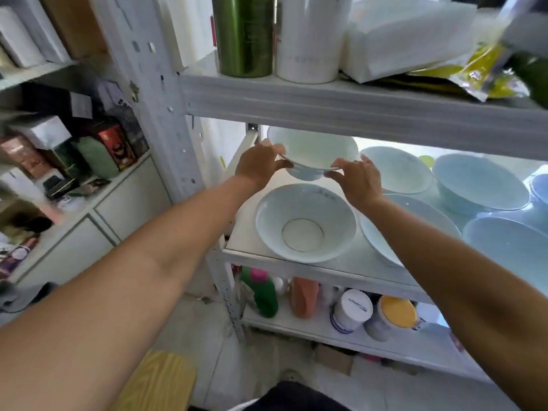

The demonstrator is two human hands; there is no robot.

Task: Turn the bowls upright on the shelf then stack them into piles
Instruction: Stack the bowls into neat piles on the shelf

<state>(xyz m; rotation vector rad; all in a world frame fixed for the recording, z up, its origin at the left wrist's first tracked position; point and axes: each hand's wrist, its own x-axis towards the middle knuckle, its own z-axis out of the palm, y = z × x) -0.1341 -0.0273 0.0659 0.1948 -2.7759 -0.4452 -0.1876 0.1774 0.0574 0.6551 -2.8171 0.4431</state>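
Bowl [314, 149] tilted, mouth facing camera

- You have one view only, worn on your head, wide-angle with bent edges.
- It looks forward and down along both forearms at the middle shelf [296, 264], close.
- Upper and lower shelves fill the edges.

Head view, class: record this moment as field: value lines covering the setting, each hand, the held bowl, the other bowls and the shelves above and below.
Setting: white shelf unit
Left hand: grips held bowl's left rim
Right hand: grips its right rim
Held bowl: lifted, upright, tilted toward camera
Front bowl: upright on shelf, below held bowl
Other bowls: several to the right, upside down
Shelf above: green canister
Shelf below: green bottle
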